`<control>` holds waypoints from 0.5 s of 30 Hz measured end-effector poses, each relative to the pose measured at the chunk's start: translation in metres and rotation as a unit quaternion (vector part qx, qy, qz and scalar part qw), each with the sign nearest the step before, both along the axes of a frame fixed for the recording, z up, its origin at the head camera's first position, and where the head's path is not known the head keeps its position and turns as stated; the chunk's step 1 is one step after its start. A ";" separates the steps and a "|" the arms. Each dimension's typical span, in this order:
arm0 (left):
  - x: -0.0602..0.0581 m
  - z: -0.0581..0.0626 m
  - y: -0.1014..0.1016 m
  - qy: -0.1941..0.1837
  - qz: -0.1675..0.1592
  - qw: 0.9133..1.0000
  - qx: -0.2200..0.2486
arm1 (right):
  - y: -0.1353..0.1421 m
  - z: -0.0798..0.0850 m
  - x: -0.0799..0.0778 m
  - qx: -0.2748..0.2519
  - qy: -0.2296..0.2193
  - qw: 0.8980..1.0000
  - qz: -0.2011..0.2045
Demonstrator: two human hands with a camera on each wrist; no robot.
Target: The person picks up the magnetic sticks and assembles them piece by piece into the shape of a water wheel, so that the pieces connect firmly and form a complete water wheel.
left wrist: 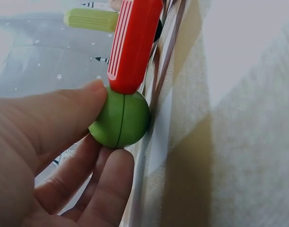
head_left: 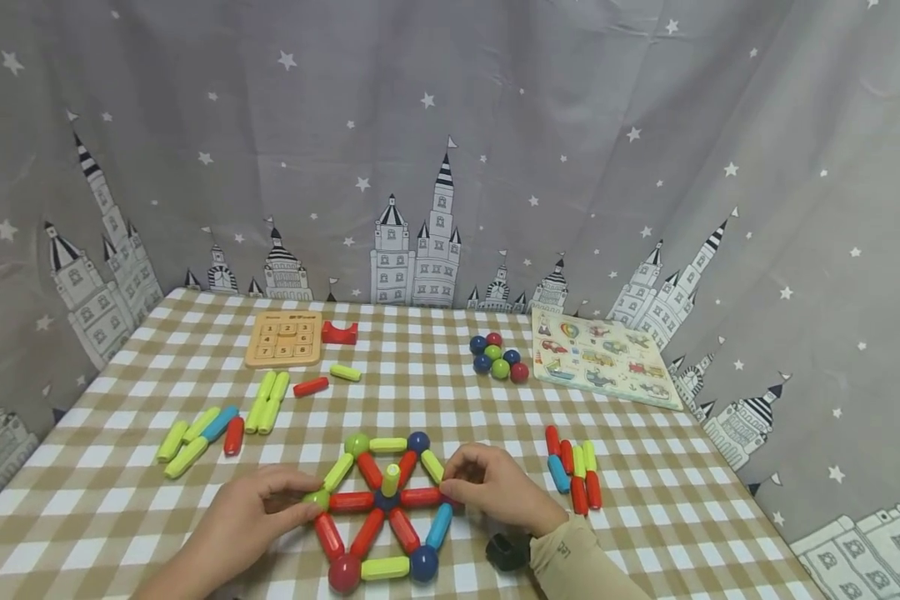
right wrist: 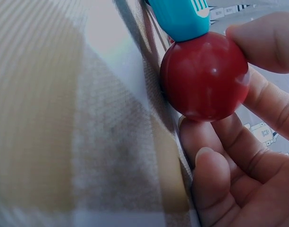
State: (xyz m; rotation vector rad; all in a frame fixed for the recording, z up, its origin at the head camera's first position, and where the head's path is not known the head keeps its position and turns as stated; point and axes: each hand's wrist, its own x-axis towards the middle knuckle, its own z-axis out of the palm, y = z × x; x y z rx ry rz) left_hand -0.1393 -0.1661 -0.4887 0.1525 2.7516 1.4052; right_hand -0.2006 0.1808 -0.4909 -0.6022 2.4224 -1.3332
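A flat six-sided frame of magnetic sticks and balls lies on the checked cloth, red sticks [head_left: 351, 502] running out from a dark blue centre ball [head_left: 387, 500]. On that ball stands an upright yellow-green stick [head_left: 391, 478]. My left hand [head_left: 243, 521] pinches the green ball [left wrist: 120, 117] at the frame's left corner between thumb and fingers; a red stick [left wrist: 135, 45] joins it. At the right corner, my right hand [head_left: 498, 492] pinches a red ball [right wrist: 205, 76], mostly hidden by the fingers in the head view. A blue stick [right wrist: 182, 19] meets that ball.
Loose sticks lie left [head_left: 187, 454] and right [head_left: 579, 467] of the frame. Farther back are a wooden number puzzle [head_left: 285, 339], a red arched block [head_left: 340, 333], several loose balls [head_left: 500, 356] and a picture board [head_left: 603, 358]. A black object [head_left: 507, 552] is by the right wrist.
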 end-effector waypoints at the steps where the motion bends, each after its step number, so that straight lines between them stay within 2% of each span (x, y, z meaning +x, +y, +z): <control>1: -0.002 0.000 0.001 0.000 0.000 1.000 -0.002 | 0.001 0.000 0.000 -0.001 -0.001 1.000 -0.002; 7: -0.006 0.003 0.002 -0.005 -0.004 1.000 -0.005 | 0.003 -0.002 -0.002 -0.011 0.002 1.000 -0.006; 10: -0.006 0.002 0.002 -0.010 -0.006 1.000 -0.003 | 0.008 0.001 -0.009 -0.027 0.000 0.999 -0.030; 12: -0.005 0.001 0.001 -0.014 -0.004 1.000 -0.006 | 0.014 0.009 -0.020 -0.041 0.007 0.996 -0.079; 13: -0.005 0.000 0.000 -0.016 -0.004 1.000 -0.007 | 0.018 0.015 -0.028 -0.044 0.012 0.992 -0.117; 15: -0.005 -0.001 0.000 -0.017 -0.002 1.000 -0.010 | 0.028 0.028 -0.049 -0.052 0.034 0.977 -0.205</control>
